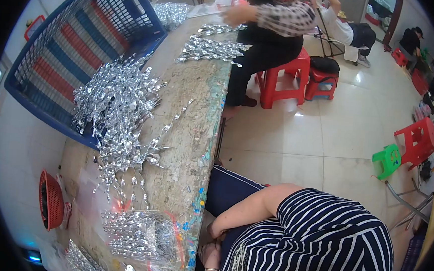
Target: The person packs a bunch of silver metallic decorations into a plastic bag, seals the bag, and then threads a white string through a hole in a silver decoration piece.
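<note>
My right hand point(215, 230) is low beside the table's edge, above my lap, with its fingers mostly out of sight. My left hand point(211, 253), with a thin bracelet at the wrist, lies close by it. Whether either hand holds something is hidden by the table edge and small scale. On the tabletop nearest them lies a bundle of twisted silver strands point(131, 234), beside clear thin threads point(173, 239). Farther along, a large heap of shiny silver twisted strands point(120, 95) spills from a tipped blue basket point(19, 74).
The worn table point(186, 148) runs along my front. Another person's checked sleeve point(286, 18) reaches over more silver strands point(212, 51). A red basket point(51, 200) is at the table's far side. Red stools point(285, 77) and a green stool point(387, 161) stand on the tiled floor.
</note>
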{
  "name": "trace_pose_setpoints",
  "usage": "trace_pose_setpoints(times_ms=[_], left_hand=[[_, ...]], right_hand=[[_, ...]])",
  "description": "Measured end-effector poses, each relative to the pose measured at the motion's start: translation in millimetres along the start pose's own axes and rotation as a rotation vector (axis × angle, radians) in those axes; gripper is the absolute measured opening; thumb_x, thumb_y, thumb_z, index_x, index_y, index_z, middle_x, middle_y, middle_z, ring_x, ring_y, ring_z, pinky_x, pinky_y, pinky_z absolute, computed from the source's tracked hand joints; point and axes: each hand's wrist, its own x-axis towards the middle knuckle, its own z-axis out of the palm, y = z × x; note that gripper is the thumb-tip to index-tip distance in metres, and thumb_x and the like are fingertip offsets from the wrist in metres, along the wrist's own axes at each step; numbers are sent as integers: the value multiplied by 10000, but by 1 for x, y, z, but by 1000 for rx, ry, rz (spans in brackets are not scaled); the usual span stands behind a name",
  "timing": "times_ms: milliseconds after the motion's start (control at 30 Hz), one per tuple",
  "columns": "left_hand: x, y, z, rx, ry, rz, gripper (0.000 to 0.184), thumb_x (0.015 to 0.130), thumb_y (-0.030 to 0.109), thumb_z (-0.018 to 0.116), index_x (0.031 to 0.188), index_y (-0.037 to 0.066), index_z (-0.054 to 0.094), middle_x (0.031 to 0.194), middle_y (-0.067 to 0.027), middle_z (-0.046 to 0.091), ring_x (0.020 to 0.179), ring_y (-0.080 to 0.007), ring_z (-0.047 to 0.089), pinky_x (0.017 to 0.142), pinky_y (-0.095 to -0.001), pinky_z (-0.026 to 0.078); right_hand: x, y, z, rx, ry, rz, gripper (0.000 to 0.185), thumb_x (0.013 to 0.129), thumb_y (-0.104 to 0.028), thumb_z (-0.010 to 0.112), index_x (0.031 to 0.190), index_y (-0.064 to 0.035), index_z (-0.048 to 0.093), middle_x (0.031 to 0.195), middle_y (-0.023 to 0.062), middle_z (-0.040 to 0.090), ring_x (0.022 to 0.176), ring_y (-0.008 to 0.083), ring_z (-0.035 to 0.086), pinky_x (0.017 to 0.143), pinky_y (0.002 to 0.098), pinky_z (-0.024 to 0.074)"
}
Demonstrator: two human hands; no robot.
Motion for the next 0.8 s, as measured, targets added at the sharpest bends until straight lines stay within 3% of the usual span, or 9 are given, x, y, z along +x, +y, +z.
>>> trace_pose_setpoints(times_ms=[167, 267, 367, 600, 633, 700, 733, 800], left_hand=[[-21, -9, 9, -62, 117, 107, 338, 918, 315, 424, 937, 86, 672, 944, -119, 655, 961, -262, 581, 907, -425, 406], [-42, -5, 22, -176, 306, 95, 314, 905, 314, 452, 1054, 124, 654, 1116, -89, 622, 1085, -268, 542, 917, -474, 406], [-66, -7, 34, -254, 406, 70, 341, 898, 340, 447, 1108, 137, 622, 1164, -106, 591, 1111, -306, 513, 915, -512, 388], [-129, -44, 94, -172, 351, 2, 438, 880, 401, 435, 1233, 167, 548, 1277, -145, 520, 1173, -394, 446, 911, -600, 346], [-140, -52, 103, -269, 219, -65, 533, 862, 429, 457, 1350, 216, 441, 1393, -121, 408, 1272, -436, 328, 929, -652, 303], [-151, -91, 169, 573, 401, 159, 444, 882, 374, 434, 1261, 161, 524, 1353, -133, 453, 1227, -434, 389, 902, -607, 362], [-159, -88, 187, 620, 437, 156, 437, 878, 348, 451, 1264, 157, 523, 1357, -134, 449, 1231, -437, 382, 916, -599, 354], [-161, -70, 195, 420, 487, 30, 430, 869, 294, 484, 1271, 147, 522, 1365, -134, 440, 1238, -442, 368, 943, -583, 337]], right_hand=[[-8, -4, -2, 26, 49, 47, 294, 564, -162, 785, 834, -66, 721, 875, 90, 692, 817, 265, 645, 703, 357, 532], [-13, -7, -5, 35, 70, 65, 287, 556, -147, 788, 821, -59, 721, 869, 93, 691, 811, 262, 645, 703, 354, 532], [-20, -10, -8, 50, 93, 86, 280, 548, -131, 791, 807, -51, 720, 864, 95, 690, 806, 259, 645, 702, 351, 532], [-18, -10, 2, 119, 143, 95, 256, 564, -116, 760, 804, -41, 710, 835, 100, 681, 768, 250, 646, 666, 348, 533], [-10, -8, 11, 167, 143, 111, 251, 582, -118, 741, 818, -41, 705, 832, 101, 677, 759, 249, 647, 654, 349, 533], [13, -4, 38, 358, 161, 193, 243, 619, -124, 701, 848, -40, 696, 826, 102, 670, 741, 248, 648, 630, 351, 533], [27, -3, 56, 465, 180, 241, 241, 637, -126, 682, 862, -40, 691, 823, 103, 667, 732, 247, 649, 618, 352, 533], [49, -1, 91, 748, 235, 363, 239, 674, -131, 642, 891, -39, 682, 816, 105, 660, 714, 246, 650, 594, 355, 533]])
